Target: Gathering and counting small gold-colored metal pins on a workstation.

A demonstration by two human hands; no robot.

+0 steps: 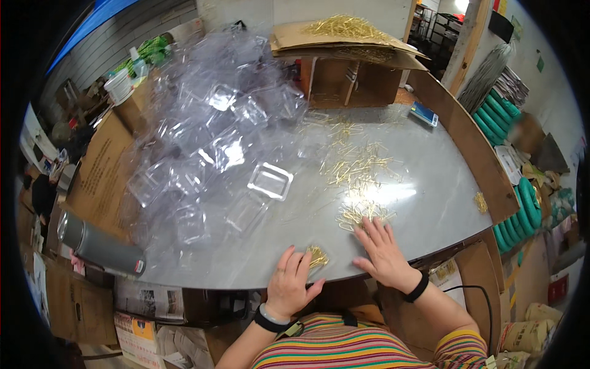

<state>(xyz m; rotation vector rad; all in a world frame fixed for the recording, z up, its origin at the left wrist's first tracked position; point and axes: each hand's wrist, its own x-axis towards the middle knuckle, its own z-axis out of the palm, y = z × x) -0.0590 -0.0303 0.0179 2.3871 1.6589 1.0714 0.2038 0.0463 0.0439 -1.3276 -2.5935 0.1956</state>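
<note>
Gold-coloured wire hooks (356,212) lie loose on the grey tabletop (430,197) in a scattered strip that runs away from me. My right hand (387,261) is spread, palm down, with its fingertips at the near end of that strip. By the table's front edge, my left hand (290,284) rests with its fingers stretched out and its thumb apart. Just beside those fingers sits a small gathered bundle of gold wire hooks (318,257). Whether the fingers touch the bundle is hard to make out.
Clear plastic blister shells (227,123) heap up across the left side. A grey bottle (101,246) lies at the left edge. Cardboard walls (473,141) border the table. At the back stands a cardboard box (372,83) topped with more gold hooks (347,27); a blue packet (424,114) lies nearby.
</note>
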